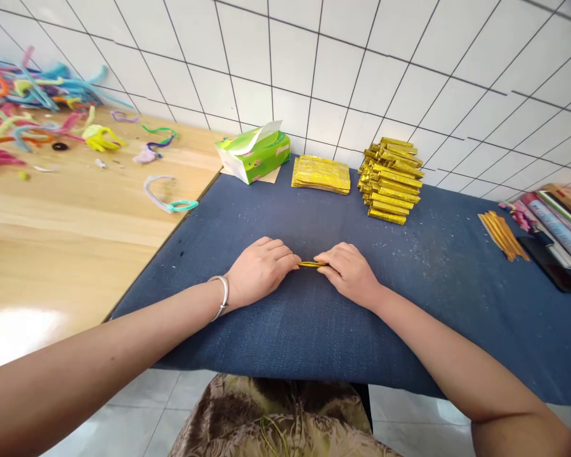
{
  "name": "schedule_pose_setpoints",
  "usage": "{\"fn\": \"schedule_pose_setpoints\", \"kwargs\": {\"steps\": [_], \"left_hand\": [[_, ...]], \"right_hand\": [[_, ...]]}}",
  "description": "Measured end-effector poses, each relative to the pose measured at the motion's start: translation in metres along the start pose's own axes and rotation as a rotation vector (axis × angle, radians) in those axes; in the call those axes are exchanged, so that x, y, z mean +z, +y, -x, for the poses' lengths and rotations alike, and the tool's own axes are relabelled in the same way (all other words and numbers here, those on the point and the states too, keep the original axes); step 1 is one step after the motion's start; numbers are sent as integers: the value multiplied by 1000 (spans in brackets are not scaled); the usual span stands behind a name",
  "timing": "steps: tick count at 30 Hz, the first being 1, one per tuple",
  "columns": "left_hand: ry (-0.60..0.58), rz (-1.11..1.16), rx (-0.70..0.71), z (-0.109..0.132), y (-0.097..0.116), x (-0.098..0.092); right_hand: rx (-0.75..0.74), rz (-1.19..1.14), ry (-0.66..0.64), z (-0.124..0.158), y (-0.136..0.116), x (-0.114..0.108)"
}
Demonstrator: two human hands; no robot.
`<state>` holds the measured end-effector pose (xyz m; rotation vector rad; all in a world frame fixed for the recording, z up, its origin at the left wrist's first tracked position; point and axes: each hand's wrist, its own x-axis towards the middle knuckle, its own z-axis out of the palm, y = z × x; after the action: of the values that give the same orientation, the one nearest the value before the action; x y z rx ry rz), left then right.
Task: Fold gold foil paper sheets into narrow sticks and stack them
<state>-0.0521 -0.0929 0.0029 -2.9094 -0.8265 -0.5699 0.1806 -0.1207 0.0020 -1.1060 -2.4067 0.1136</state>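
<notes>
Between my two hands is a thin strip of folded gold paper [309, 264], held low over the dark blue cloth [285, 336]. My left hand [262, 268], with a silver bangle on its wrist, pinches the strip's left end. At the other end, the fingers and thumb of my right hand [348, 271] are closed on it. Only the middle of the strip shows; my fingers cover its ends. Beyond my hands lie a flat stack of gold paper sheets [321, 173] and a tall pile of folded gold paper strips [393, 183].
A green tissue box [257, 155] stands at the back by the tiled wall. On the wooden table [99, 222] at left are colourful pipe cleaners [38, 95]. Far right are orange-gold strips [503, 235], a black phone [549, 263] and books [559, 225].
</notes>
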Motion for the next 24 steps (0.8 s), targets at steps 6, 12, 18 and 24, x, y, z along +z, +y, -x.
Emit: {"fn": "schedule_pose_setpoints", "kwargs": {"steps": [6,12,18,24], "left_hand": [[-8,-16,68,-3,7,-2],[-16,-49,82,-31,16,-21],[12,-74,158,-68,20,-28],[56,65,101,-72,16,-4]], "right_hand": [[-45,142,-29,0,-13,3],[-27,333,13,-2,-18,-18],[78,399,73,3,-13,-41],[137,269,82,11,-1,-36]]}}
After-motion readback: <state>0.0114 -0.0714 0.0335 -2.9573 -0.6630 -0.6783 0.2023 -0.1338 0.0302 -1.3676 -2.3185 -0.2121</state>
